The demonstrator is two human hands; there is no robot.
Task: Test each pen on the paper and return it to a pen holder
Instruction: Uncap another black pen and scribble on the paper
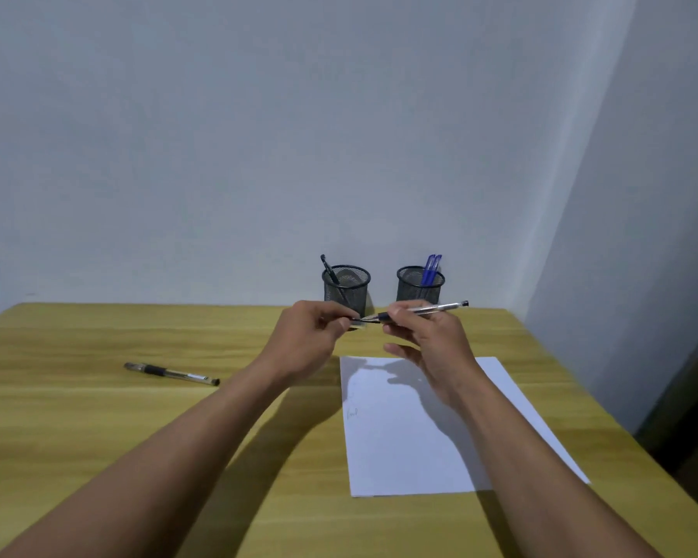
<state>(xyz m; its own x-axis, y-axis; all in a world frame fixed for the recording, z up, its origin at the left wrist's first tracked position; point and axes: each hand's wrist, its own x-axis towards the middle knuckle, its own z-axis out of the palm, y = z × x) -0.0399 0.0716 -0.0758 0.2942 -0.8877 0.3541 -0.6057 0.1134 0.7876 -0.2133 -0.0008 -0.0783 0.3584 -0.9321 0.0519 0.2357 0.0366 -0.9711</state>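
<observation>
My right hand (pixel 428 336) holds a clear-barrelled black pen (pixel 432 309) level above the table, tip pointing left. My left hand (pixel 319 332) pinches the pen's cap (pixel 357 321) just at the tip; whether cap and pen touch is unclear. Below lies a white sheet of paper (pixel 420 445) with faint scribbles near its left edge. Two black mesh pen holders stand at the wall: the left holder (pixel 346 289) contains one black pen, the right holder (pixel 419 284) two blue pens (pixel 432 269). Another capped black pen (pixel 171 373) lies on the table to the left.
The wooden table (pixel 97 436) reaches the wall at the back and ends at the right, near a second wall. A dark gap (pixel 686 428) lies beyond the right edge.
</observation>
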